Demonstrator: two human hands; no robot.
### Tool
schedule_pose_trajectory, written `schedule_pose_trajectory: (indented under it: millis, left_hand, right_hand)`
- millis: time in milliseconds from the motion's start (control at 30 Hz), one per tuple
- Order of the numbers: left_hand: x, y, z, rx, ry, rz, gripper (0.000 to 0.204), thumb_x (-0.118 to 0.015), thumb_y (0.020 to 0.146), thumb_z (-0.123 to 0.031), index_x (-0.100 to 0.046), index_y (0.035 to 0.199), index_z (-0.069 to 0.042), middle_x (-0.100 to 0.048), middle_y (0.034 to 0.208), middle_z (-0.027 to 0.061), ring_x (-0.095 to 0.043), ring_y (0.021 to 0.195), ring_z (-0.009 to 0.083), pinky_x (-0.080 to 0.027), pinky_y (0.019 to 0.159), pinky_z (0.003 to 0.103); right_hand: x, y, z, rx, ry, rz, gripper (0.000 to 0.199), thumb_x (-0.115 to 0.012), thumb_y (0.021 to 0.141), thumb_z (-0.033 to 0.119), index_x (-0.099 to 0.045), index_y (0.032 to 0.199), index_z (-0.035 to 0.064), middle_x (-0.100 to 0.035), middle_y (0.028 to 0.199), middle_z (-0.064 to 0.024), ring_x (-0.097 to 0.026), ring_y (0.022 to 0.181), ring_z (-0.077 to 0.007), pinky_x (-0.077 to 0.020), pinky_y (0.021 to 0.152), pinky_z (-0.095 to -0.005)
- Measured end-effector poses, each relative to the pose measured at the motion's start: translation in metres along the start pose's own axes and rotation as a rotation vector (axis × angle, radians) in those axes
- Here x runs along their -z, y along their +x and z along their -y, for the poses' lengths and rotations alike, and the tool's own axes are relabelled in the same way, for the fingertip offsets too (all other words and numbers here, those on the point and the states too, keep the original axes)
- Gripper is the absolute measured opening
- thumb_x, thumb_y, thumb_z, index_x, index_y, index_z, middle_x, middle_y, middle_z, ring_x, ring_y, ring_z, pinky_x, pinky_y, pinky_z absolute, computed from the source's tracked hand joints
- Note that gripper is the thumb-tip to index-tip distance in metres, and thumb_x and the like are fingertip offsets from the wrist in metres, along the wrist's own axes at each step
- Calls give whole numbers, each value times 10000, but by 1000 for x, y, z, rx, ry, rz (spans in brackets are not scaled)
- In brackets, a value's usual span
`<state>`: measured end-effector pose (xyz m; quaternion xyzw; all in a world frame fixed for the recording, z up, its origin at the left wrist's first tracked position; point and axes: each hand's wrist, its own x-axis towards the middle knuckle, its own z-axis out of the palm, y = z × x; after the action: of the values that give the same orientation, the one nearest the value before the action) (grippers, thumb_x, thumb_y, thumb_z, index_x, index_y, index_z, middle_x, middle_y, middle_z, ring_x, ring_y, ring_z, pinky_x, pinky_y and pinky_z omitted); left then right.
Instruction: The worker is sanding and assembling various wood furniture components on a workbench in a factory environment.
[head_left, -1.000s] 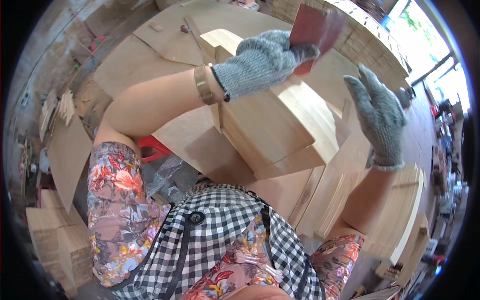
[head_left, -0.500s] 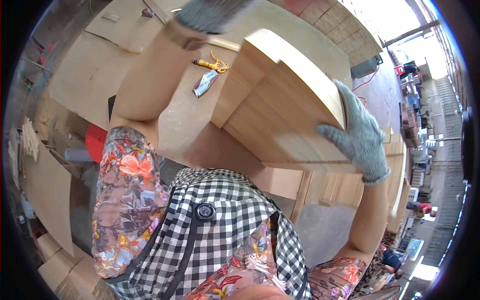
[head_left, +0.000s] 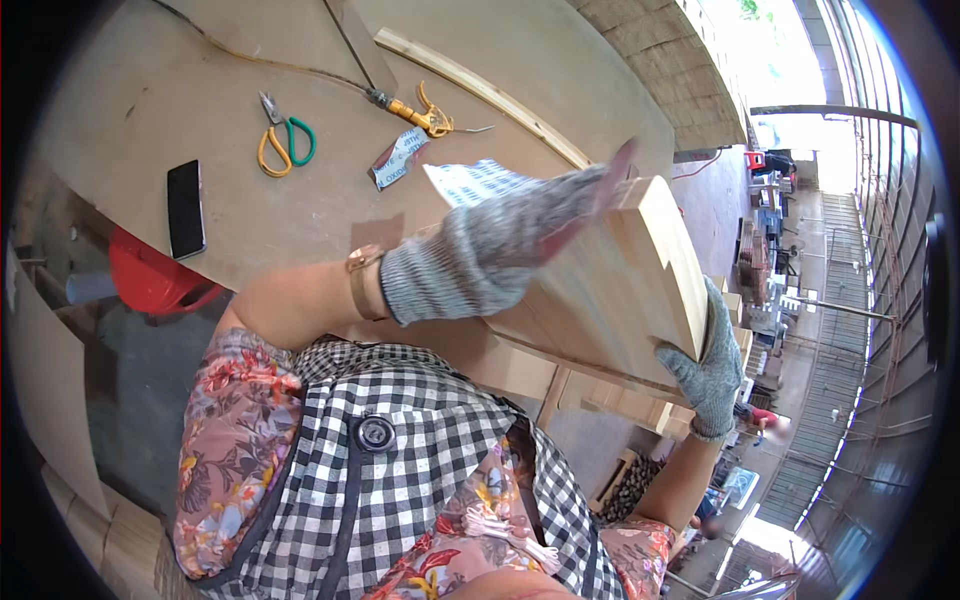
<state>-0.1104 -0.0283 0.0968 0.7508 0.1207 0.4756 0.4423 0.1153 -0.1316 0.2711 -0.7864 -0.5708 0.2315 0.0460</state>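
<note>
A pale wooden panel point(head_left: 590, 300) with a curved, thick edge stands tilted up on the table in front of me. My right hand point(head_left: 708, 365), in a grey knit glove, grips its right edge, thumb on the near face. My left hand point(head_left: 490, 240), gloved too, is closed around a reddish-brown piece of sandpaper point(head_left: 585, 215) beside the panel's top corner. Motion blurs the sandpaper, and I cannot tell whether it touches the wood. Behind the left glove lies a white printed sheet point(head_left: 470, 182).
On the brown table point(head_left: 320, 220) lie a yellow air blow gun point(head_left: 425, 115) with its hose, a scrap of sandpaper point(head_left: 400, 160), snips point(head_left: 283, 140), a phone point(head_left: 186, 210) and a long wooden strip point(head_left: 480, 95). A red stool point(head_left: 155, 275) stands at left; stacked boards point(head_left: 665, 60) sit beyond.
My left hand has come down from the far left to the panel's top corner, with sandpaper now visible in it. The panel and my right hand have shifted slightly, and the view has turned.
</note>
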Motion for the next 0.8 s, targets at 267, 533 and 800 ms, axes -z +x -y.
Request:
schedule_pose_trajectory:
  millis: [267, 533, 800]
  left_hand:
    - [-42, -182, 110, 681, 85, 323, 456, -345, 903, -78, -282, 1350, -15, -360, 1367, 141, -398, 1222, 231, -367, 979, 286]
    - [-41, 34, 4, -31, 158, 23, 526, -416, 826, 1, -338, 1346, -22, -467, 1290, 167, -511, 1137, 242, -436, 940, 318]
    - [-12, -124, 95, 280, 425, 463, 455, -397, 810, -5, -388, 1266, -6, -594, 943, 150, -581, 676, 257, -456, 569, 354]
  right_hand:
    - [9, -31, -21, -99, 119, -53, 857, -808, 511, 202, -441, 1263, 17, -558, 1145, -144, -536, 1055, -226, -415, 917, -351]
    - [-5, -38, -45, -169, 114, -72, 889, -796, 517, 299, -423, 1263, -11, -542, 1155, -146, -532, 1050, -230, -420, 911, -356]
    - [-3, -55, -37, -161, 108, -145, 927, -809, 498, 261, -397, 1281, -15, -522, 1176, -151, -516, 1058, -237, -400, 931, -359]
